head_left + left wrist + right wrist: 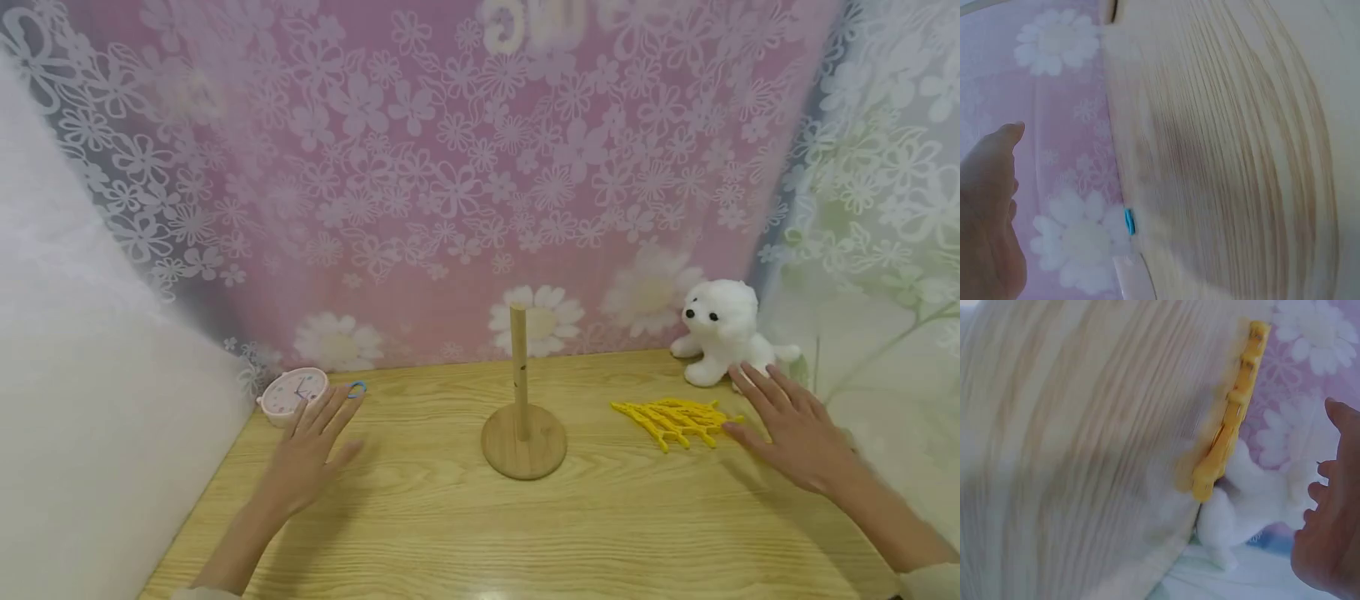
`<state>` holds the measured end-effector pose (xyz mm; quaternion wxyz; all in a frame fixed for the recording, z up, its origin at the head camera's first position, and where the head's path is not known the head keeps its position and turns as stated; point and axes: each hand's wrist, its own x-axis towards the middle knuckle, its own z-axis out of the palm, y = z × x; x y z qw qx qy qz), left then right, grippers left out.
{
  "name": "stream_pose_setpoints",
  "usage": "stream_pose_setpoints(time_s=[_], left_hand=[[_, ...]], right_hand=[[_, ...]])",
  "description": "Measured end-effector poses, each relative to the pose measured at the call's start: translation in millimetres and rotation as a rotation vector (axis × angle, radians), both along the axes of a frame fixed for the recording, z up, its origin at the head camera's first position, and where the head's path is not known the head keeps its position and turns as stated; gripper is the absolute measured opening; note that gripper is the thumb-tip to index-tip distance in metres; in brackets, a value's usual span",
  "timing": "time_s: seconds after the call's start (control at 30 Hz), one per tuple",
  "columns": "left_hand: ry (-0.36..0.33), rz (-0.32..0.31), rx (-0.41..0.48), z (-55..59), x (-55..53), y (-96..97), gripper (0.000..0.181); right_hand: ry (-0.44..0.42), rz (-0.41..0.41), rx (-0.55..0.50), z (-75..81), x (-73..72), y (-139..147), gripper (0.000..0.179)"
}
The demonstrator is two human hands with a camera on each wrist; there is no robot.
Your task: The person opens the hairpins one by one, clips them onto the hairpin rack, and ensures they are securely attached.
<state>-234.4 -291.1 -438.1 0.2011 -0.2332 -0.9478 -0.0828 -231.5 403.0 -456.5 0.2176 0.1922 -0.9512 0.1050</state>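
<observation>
My left hand [307, 458] hovers over the left of the table, fingers straight and holding nothing. Just beyond its fingertips lie a pale pink round clock [294, 392] and a small blue ring [357, 389]. On the right, my right hand [798, 433] is held above the table with fingers spread, also holding nothing. Beside its thumb lies a flat yellow lattice-like piece [675, 418], seen edge-on in the right wrist view as a yellow strip [1232, 419]. A white plush dog [723, 333] sits beyond the right fingertips. Between the hands stands a wooden post on a round base [523, 454].
The light wood-grain table [450, 533] runs back to a pink flowered cloth [450, 208]. White cloth [97, 375] hangs on the left, and a pale leafy cloth [892, 333] closes the right side.
</observation>
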Motion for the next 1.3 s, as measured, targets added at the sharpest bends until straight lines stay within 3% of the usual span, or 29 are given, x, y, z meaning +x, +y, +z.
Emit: stream_pose_setpoints(time_s=[0.1,0.23,0.4,0.53,0.77,0.9,1.13,1.3], left_hand=[[-0.131,-0.019,0.137,-5.0,-3.8,11.4,0.069],[-0.257,-0.066,0.3,-11.7,-10.7,28.3,0.065],[-0.428,-0.091,0.458,-18.6,-22.8,52.7,0.068],[-0.553,-0.104,0.535,-23.0,-33.8,71.8,0.073],[-0.69,-0.164,0.589,-38.1,-54.0,106.4,0.08],[-0.718,-0.204,0.537,-45.5,-62.9,127.0,0.085],[-0.706,-0.279,0.396,-52.8,-77.6,160.4,0.093],[-0.742,-0.277,0.337,-57.8,-82.0,173.0,0.102]], right_hand=[[-0.169,0.041,-0.202,0.0,2.3,-11.0,0.085],[-0.383,0.092,-0.43,3.0,3.7,-27.5,0.081],[-0.52,0.055,-0.53,0.8,3.2,-46.2,0.079],[-0.513,0.002,-0.541,-6.3,2.1,-59.6,0.071],[-0.551,-0.06,-0.624,-17.6,-4.7,-81.5,0.062],[-0.542,-0.086,-0.59,-22.0,-10.4,-89.7,0.058],[-0.392,-0.11,-0.46,-23.1,-17.0,-95.3,0.042],[-0.338,-0.087,-0.419,-25.7,-20.6,-97.2,0.034]])
